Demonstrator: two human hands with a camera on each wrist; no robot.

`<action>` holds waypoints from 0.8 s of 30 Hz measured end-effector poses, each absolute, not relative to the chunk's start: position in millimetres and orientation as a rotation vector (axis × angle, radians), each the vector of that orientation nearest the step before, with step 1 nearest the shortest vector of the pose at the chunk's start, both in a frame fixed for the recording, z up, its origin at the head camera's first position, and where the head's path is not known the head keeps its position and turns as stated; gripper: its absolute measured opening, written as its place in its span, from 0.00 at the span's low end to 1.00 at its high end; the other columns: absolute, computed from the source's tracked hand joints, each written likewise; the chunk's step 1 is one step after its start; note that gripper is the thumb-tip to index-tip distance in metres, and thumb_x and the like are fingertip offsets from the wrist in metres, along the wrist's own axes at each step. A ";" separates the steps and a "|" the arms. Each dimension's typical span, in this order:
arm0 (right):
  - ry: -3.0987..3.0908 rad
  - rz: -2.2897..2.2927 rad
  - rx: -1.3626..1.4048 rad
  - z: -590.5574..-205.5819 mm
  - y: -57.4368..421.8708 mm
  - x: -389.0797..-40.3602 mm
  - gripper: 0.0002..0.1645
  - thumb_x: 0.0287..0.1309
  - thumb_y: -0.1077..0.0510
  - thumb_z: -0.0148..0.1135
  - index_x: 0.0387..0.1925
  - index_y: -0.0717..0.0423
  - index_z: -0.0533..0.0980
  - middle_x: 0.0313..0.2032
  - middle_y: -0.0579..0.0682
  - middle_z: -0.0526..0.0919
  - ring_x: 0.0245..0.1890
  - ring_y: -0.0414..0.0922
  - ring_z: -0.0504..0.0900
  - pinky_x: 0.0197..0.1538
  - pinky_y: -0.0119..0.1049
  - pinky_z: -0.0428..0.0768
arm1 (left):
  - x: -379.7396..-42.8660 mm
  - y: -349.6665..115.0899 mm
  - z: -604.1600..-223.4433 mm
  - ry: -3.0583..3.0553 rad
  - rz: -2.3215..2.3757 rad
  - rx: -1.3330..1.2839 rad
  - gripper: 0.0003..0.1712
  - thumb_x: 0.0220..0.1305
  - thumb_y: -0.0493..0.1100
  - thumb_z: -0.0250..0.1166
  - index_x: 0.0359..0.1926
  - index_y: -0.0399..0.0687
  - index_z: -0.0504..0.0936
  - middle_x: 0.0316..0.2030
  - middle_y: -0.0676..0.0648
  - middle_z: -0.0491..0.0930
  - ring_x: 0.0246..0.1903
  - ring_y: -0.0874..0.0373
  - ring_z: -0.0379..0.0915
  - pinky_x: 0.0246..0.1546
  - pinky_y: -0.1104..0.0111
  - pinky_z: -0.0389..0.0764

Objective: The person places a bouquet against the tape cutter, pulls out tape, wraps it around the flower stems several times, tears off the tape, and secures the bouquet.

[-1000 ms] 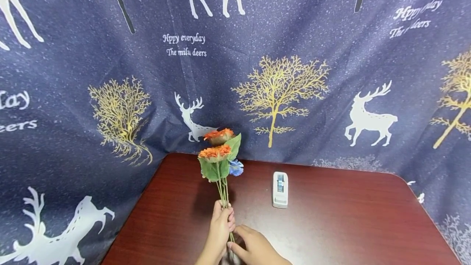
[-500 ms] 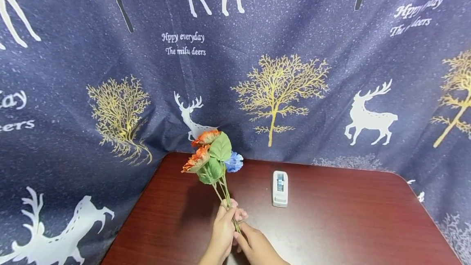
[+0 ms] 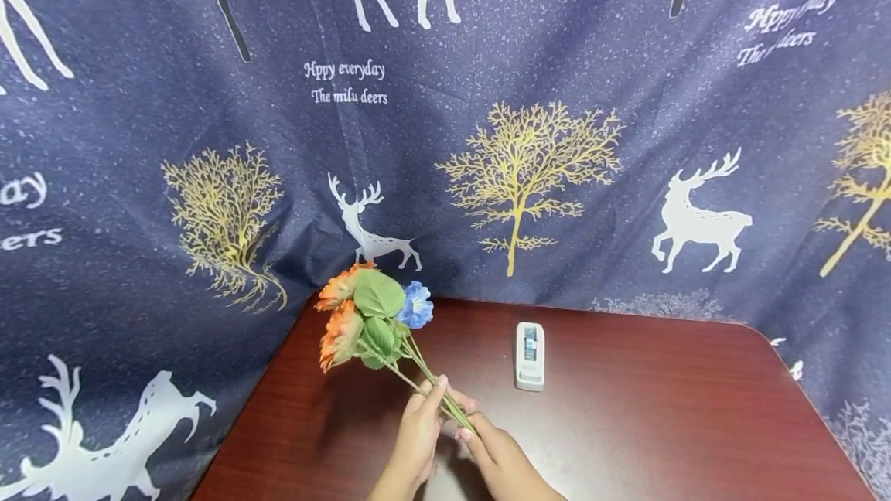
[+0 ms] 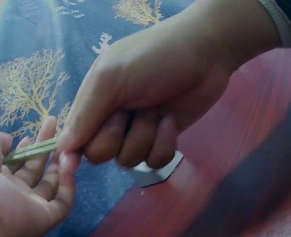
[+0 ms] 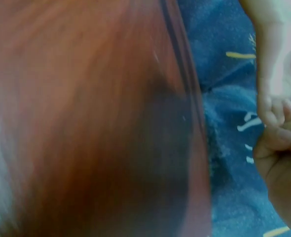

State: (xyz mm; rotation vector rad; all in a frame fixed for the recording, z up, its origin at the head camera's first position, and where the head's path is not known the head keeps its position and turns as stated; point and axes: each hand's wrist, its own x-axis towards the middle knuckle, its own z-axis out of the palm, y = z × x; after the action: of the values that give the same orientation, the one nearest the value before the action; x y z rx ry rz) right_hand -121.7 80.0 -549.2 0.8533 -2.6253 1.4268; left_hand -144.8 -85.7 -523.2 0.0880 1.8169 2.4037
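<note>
A bunch of flowers (image 3: 341, 335) leans to the left over the table in the head view, with two orange blooms, a blue bloom (image 3: 415, 305) and green leaves. My left hand (image 3: 414, 435) holds the stems (image 3: 455, 412) partway down, its thumb lying over them. At the lower ends of the stems, my right hand (image 3: 504, 454) pinches them between thumb and forefinger. The left wrist view shows the stems (image 4: 32, 151) crossing the left palm (image 4: 17, 202), while the right hand (image 4: 150, 79) has its other fingers curled. Both hands sit at the edge of the right wrist view.
A white tape dispenser (image 3: 530, 358) stands on the reddish-brown table (image 3: 647, 400), to the right of the flowers. Behind the table hangs a dark blue cloth (image 3: 431, 145) printed with deer and trees.
The flower heads have swung left and down, so the bunch slants now instead of standing nearly upright. My right hand has shifted slightly right with the stem ends. The tape dispenser stays put.
</note>
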 end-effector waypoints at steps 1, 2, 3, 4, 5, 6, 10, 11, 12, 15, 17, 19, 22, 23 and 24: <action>-2.628 1.442 0.873 -548.3 82.8 -123.2 0.15 0.78 0.52 0.45 0.54 0.50 0.74 0.39 0.49 0.86 0.38 0.32 0.79 0.40 0.34 0.81 | -146.0 -87.4 -522.2 1.818 2.401 0.075 0.26 0.78 0.55 0.50 0.38 0.37 0.82 0.32 0.52 0.87 0.40 0.56 0.83 0.49 0.67 0.77; -2.630 1.446 0.892 -547.5 85.6 -124.5 0.12 0.78 0.51 0.46 0.49 0.48 0.74 0.37 0.48 0.85 0.36 0.31 0.77 0.39 0.33 0.79 | -147.0 -89.4 -521.0 1.820 2.395 0.054 0.25 0.76 0.54 0.53 0.37 0.38 0.84 0.33 0.53 0.86 0.37 0.58 0.81 0.45 0.69 0.77; -2.632 1.465 0.913 -546.1 88.5 -125.6 0.10 0.78 0.51 0.46 0.46 0.47 0.74 0.34 0.48 0.83 0.34 0.30 0.74 0.37 0.31 0.77 | -148.1 -91.4 -520.2 1.816 2.385 0.034 0.23 0.75 0.54 0.56 0.35 0.40 0.85 0.33 0.53 0.85 0.34 0.60 0.79 0.40 0.71 0.76; -2.639 1.471 0.923 -545.2 91.1 -126.5 0.10 0.78 0.50 0.46 0.45 0.46 0.74 0.34 0.47 0.82 0.34 0.30 0.74 0.38 0.31 0.77 | -148.9 -93.1 -519.5 1.809 2.381 0.033 0.21 0.74 0.54 0.57 0.34 0.42 0.85 0.32 0.54 0.83 0.31 0.62 0.76 0.35 0.72 0.75; -2.651 1.484 0.933 -544.0 93.6 -127.3 0.10 0.77 0.50 0.46 0.44 0.46 0.74 0.33 0.47 0.82 0.34 0.30 0.74 0.38 0.31 0.77 | -149.6 -94.7 -519.1 1.801 2.372 0.030 0.19 0.73 0.53 0.59 0.32 0.45 0.84 0.31 0.54 0.82 0.28 0.65 0.73 0.30 0.74 0.72; -2.662 1.496 0.940 -543.3 95.9 -128.1 0.10 0.77 0.49 0.47 0.42 0.44 0.74 0.32 0.47 0.81 0.33 0.30 0.74 0.38 0.30 0.76 | -150.3 -96.0 -518.9 1.785 2.365 0.029 0.19 0.72 0.53 0.59 0.30 0.48 0.84 0.30 0.55 0.81 0.24 0.66 0.70 0.25 0.76 0.69; -2.685 1.552 0.985 -540.6 104.7 -130.0 0.11 0.77 0.48 0.48 0.41 0.42 0.76 0.33 0.49 0.82 0.35 0.29 0.75 0.40 0.29 0.77 | -152.3 -97.6 -520.7 1.726 2.342 0.064 0.19 0.73 0.53 0.58 0.26 0.50 0.80 0.25 0.55 0.79 0.15 0.68 0.66 0.16 0.78 0.64; -2.684 1.571 1.001 -540.1 107.0 -130.5 0.11 0.77 0.48 0.48 0.42 0.42 0.77 0.33 0.50 0.83 0.35 0.30 0.75 0.41 0.29 0.77 | -152.5 -97.3 -521.3 1.718 2.336 0.063 0.19 0.73 0.54 0.58 0.26 0.51 0.80 0.24 0.56 0.79 0.15 0.69 0.66 0.15 0.78 0.65; -2.675 1.590 1.018 -539.6 109.3 -131.0 0.11 0.77 0.49 0.48 0.44 0.41 0.78 0.35 0.49 0.84 0.37 0.29 0.77 0.43 0.29 0.78 | -152.8 -96.8 -522.1 1.711 2.335 0.064 0.19 0.74 0.53 0.58 0.25 0.51 0.79 0.24 0.56 0.80 0.14 0.69 0.67 0.14 0.78 0.66; -2.655 1.697 1.052 -538.7 115.8 -133.1 0.13 0.77 0.51 0.49 0.49 0.42 0.80 0.31 0.47 0.82 0.35 0.28 0.76 0.41 0.28 0.78 | -153.8 -94.4 -523.8 1.694 2.345 0.061 0.20 0.74 0.53 0.58 0.24 0.51 0.78 0.23 0.56 0.79 0.14 0.68 0.69 0.15 0.77 0.69; -2.648 1.807 1.038 -537.4 119.5 -134.9 0.15 0.77 0.52 0.49 0.54 0.46 0.81 0.25 0.44 0.78 0.28 0.27 0.74 0.33 0.27 0.77 | -154.6 -91.4 -524.0 1.684 2.369 0.055 0.20 0.74 0.53 0.58 0.24 0.50 0.77 0.21 0.56 0.79 0.14 0.67 0.70 0.15 0.76 0.71; -2.628 1.925 0.978 -536.7 121.6 -136.4 0.16 0.76 0.54 0.51 0.56 0.50 0.80 0.20 0.43 0.70 0.20 0.26 0.68 0.23 0.26 0.72 | -155.1 -88.4 -523.8 1.675 2.394 0.045 0.20 0.74 0.53 0.58 0.24 0.50 0.77 0.21 0.55 0.79 0.14 0.67 0.70 0.16 0.75 0.72; -2.579 2.082 0.799 -534.7 121.0 -138.0 0.18 0.76 0.55 0.50 0.56 0.56 0.81 0.15 0.44 0.65 0.14 0.28 0.64 0.17 0.26 0.68 | -155.4 -84.4 -523.2 1.671 2.425 0.017 0.19 0.73 0.52 0.59 0.25 0.50 0.78 0.22 0.55 0.79 0.16 0.66 0.72 0.18 0.74 0.76; -2.557 2.123 0.721 -533.7 119.8 -138.5 0.18 0.76 0.54 0.50 0.55 0.58 0.81 0.14 0.44 0.65 0.13 0.29 0.64 0.17 0.26 0.68 | -155.3 -83.2 -523.0 1.669 2.434 0.005 0.18 0.73 0.51 0.59 0.25 0.50 0.79 0.23 0.54 0.79 0.17 0.66 0.72 0.19 0.74 0.77; -2.532 2.167 0.629 -533.0 118.1 -139.0 0.19 0.77 0.53 0.49 0.53 0.59 0.81 0.14 0.44 0.66 0.13 0.30 0.65 0.18 0.27 0.69 | -154.9 -82.1 -522.7 1.672 2.441 -0.003 0.17 0.73 0.50 0.59 0.26 0.50 0.79 0.24 0.54 0.80 0.18 0.65 0.73 0.21 0.73 0.78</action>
State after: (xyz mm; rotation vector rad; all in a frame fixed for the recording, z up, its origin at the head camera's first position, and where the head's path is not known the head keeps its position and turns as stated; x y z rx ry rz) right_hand -139.0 118.1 -533.0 0.6287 -2.5321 2.1667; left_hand -154.9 -82.1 -522.7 -0.0030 1.6725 2.4409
